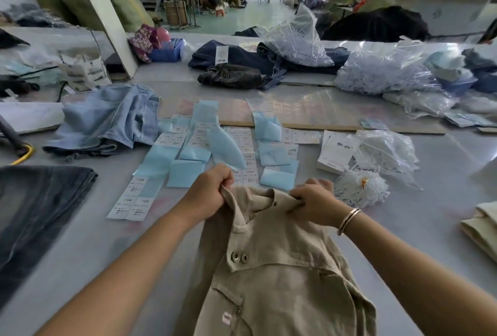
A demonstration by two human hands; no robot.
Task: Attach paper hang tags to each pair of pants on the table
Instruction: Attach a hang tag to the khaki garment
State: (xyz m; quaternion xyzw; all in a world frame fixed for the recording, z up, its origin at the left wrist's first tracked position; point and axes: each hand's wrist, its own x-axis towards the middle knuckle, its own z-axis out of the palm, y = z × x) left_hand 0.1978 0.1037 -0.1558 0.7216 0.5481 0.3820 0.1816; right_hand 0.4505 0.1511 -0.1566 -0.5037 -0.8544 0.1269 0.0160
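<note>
A pair of beige pants [279, 276] lies lengthwise in front of me, waistband toward the far side. My left hand [207, 193] grips the left end of the waistband with curled fingers. My right hand [314, 201] grips the right end the same way. Just beyond the waistband, strips of white size stickers on blue backing [193, 147] lie spread on the table. A stack of white paper hang tags [336, 151] sits to the right of them. A bundle of white tag strings [360, 188] lies close to my right hand.
Light blue jeans [107, 118] are heaped at the left, dark denim [35, 214] lies at the near left, folded beige pants [481, 225] at the right edge. Clear bags of strings [387, 75] and dark jeans [242, 64] sit farther back. A person stands far off in the hall.
</note>
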